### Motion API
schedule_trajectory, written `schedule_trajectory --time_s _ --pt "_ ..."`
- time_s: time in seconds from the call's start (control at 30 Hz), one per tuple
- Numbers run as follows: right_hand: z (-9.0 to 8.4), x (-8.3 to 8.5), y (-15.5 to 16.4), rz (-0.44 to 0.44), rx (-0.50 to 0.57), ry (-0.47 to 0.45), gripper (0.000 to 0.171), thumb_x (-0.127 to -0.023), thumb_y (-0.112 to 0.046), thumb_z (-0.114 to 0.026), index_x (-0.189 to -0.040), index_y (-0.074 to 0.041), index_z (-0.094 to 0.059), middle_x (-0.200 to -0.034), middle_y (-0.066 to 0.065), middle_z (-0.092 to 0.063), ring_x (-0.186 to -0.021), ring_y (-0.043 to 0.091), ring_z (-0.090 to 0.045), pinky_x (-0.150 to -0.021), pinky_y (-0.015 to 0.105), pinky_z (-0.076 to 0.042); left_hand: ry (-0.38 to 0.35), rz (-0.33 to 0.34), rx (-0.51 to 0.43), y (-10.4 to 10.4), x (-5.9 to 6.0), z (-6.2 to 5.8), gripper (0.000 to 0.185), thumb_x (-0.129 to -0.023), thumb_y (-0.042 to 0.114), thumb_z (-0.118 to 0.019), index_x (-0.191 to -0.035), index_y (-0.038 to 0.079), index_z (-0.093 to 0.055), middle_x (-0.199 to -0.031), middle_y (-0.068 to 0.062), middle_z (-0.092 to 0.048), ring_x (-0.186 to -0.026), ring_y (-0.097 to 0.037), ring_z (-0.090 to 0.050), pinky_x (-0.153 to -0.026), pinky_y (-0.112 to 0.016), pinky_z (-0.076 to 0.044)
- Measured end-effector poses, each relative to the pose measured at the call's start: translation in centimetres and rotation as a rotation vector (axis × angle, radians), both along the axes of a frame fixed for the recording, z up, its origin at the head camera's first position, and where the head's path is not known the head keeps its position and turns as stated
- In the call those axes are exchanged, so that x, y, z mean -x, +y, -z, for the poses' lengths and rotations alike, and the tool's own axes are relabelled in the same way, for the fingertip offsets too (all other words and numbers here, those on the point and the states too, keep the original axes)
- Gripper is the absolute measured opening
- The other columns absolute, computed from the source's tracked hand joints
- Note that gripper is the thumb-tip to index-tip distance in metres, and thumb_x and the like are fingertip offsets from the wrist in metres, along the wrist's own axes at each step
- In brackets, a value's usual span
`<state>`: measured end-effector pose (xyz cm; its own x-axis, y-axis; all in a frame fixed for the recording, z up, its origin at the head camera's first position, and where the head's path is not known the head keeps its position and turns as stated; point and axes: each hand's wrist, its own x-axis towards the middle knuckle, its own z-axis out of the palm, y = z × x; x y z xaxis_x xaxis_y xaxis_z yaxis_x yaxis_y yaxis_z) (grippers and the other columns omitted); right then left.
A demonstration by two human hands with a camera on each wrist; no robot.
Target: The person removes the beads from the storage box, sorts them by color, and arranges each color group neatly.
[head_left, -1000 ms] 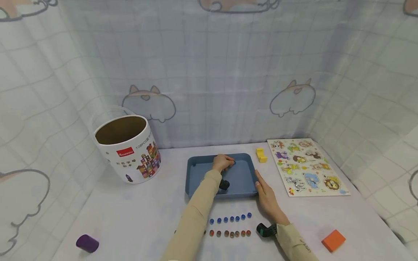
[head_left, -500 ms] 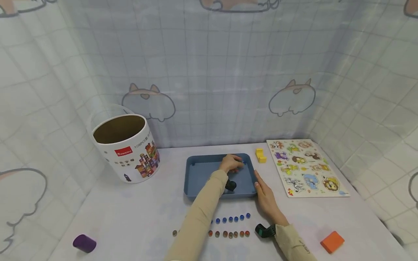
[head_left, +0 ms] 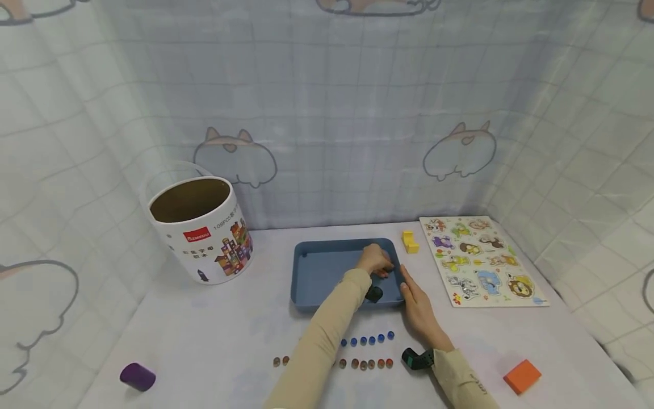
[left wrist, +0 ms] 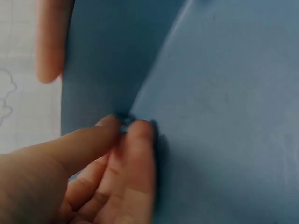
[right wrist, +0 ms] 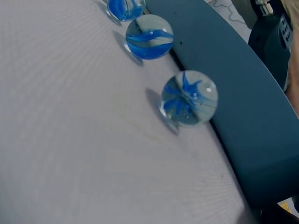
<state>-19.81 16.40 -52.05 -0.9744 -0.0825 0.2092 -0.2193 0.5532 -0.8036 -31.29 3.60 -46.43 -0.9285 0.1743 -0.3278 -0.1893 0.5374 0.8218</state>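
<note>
My left hand point(head_left: 375, 261) is inside the blue tray point(head_left: 327, 243), near its right wall. In the left wrist view, its thumb and fingertips pinch a small bluish glass marble point(left wrist: 125, 123), mostly hidden, low by the wall. My right hand point(head_left: 420, 309) rests against the tray's outer right side with fairly straight fingers; the right wrist view does not show its fingers. In front of the tray lies a row of blue-swirled marbles point(head_left: 372, 340), also clear in the right wrist view, where one marble point(right wrist: 189, 98) sits closest. A second row of reddish-brown marbles point(head_left: 364, 365) lies nearer me.
A large printed bucket point(head_left: 204, 238) stands at the back left. Beyond the tray's right side are a yellow block point(head_left: 410, 243) and an animal puzzle board point(head_left: 480, 264). A purple cylinder point(head_left: 138, 376) lies front left, an orange block point(head_left: 522, 376) front right.
My left hand has moved right across the tray, from its middle to near the right wall, still pinching the marble. My right hand has stayed at the tray's side.
</note>
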Motion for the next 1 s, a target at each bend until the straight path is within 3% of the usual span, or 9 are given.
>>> schedule_trajectory --time_s 0.1,0.2,0.33,0.5,0.57,0.7,0.83,1.0 --pt "-0.2 0.1 0.2 -0.004 0.009 -0.006 0.049 -0.108 -0.025 -0.028 -0.154 -0.010 -0.025 -0.158 0.015 -0.028 -0.145 0.038 -0.027 -0.118 0.053 -0.022 0.015 0.074 0.116 0.1 -0.3 -0.8 0.005 -0.080 0.003 -0.077 -0.081 0.000 -0.072 -0.071 -0.013 -0.071 -0.055 -0.020 -0.068 -0.049 -0.026 -0.055" --pt "-0.1 0.0 0.0 -0.005 0.015 -0.038 0.049 -0.108 -0.027 -0.027 -0.155 -0.011 -0.024 -0.159 0.014 -0.026 -0.146 0.037 -0.026 -0.118 0.053 -0.021 0.026 0.118 0.168 -0.4 -0.7 -0.9 0.006 -0.080 0.008 -0.079 -0.080 0.003 -0.075 -0.071 -0.009 -0.072 -0.056 -0.018 -0.068 -0.051 -0.026 -0.056" --pt "0.2 -0.3 -0.2 -0.007 0.009 -0.050 0.049 -0.108 -0.026 -0.027 -0.155 -0.010 -0.022 -0.159 0.015 -0.025 -0.146 0.037 -0.026 -0.118 0.053 -0.021 0.022 0.156 0.067 -2.6 -1.5 -1.2 0.017 -0.085 0.017 -0.076 -0.095 0.004 -0.077 -0.082 -0.009 -0.075 -0.062 -0.016 -0.068 -0.060 -0.027 -0.058" --pt "-0.1 -0.2 0.1 -0.003 -0.007 -0.010 0.049 -0.108 -0.026 -0.027 -0.155 -0.009 -0.023 -0.158 0.016 -0.027 -0.145 0.038 -0.027 -0.118 0.053 -0.021 0.101 0.228 -0.020 -7.3 -2.8 -4.1 0.031 -0.091 0.030 -0.069 -0.112 0.007 -0.073 -0.102 -0.013 -0.072 -0.079 -0.022 -0.069 -0.081 -0.041 -0.058" --pt "-0.1 -0.2 0.0 -0.001 -0.004 -0.010 0.050 -0.108 -0.027 -0.027 -0.155 -0.010 -0.023 -0.158 0.015 -0.027 -0.145 0.038 -0.026 -0.118 0.053 -0.021 0.156 0.237 -0.025 -10.0 -4.1 -5.2 0.031 -0.093 0.031 -0.066 -0.113 0.008 -0.072 -0.104 -0.016 -0.071 -0.082 -0.027 -0.068 -0.084 -0.046 -0.055" --pt "-0.2 -0.2 0.0 0.004 -0.011 -0.015 0.050 -0.108 -0.029 -0.027 -0.155 -0.010 -0.024 -0.158 0.016 -0.027 -0.145 0.039 -0.026 -0.117 0.053 -0.021 0.248 0.239 -0.014 -15.1 -7.5 -6.3 0.026 -0.095 0.030 -0.063 -0.108 0.009 -0.072 -0.093 -0.021 -0.070 -0.078 -0.035 -0.065 -0.068 -0.038 -0.053" --pt "-0.3 -0.3 0.1 0.002 -0.011 -0.029 0.050 -0.108 -0.028 -0.027 -0.154 -0.008 -0.023 -0.159 0.016 -0.026 -0.146 0.039 -0.025 -0.117 0.053 -0.020 0.272 0.210 0.011 -19.3 -11.5 -5.2 0.020 -0.094 0.025 -0.064 -0.098 0.006 -0.073 -0.075 -0.019 -0.066 -0.060 -0.029 -0.059 -0.052 -0.024 -0.040" --pt "-0.5 -0.3 0.0 -0.006 -0.005 -0.028 0.050 -0.108 -0.027 -0.027 -0.154 -0.008 -0.023 -0.159 0.016 -0.026 -0.146 0.038 -0.025 -0.117 0.052 -0.019 0.239 0.175 0.073 -21.9 -15.8 -2.7 0.014 -0.091 0.020 -0.067 -0.089 0.007 -0.073 -0.059 -0.007 -0.058 -0.046 -0.008 -0.045 -0.044 -0.020 -0.031"
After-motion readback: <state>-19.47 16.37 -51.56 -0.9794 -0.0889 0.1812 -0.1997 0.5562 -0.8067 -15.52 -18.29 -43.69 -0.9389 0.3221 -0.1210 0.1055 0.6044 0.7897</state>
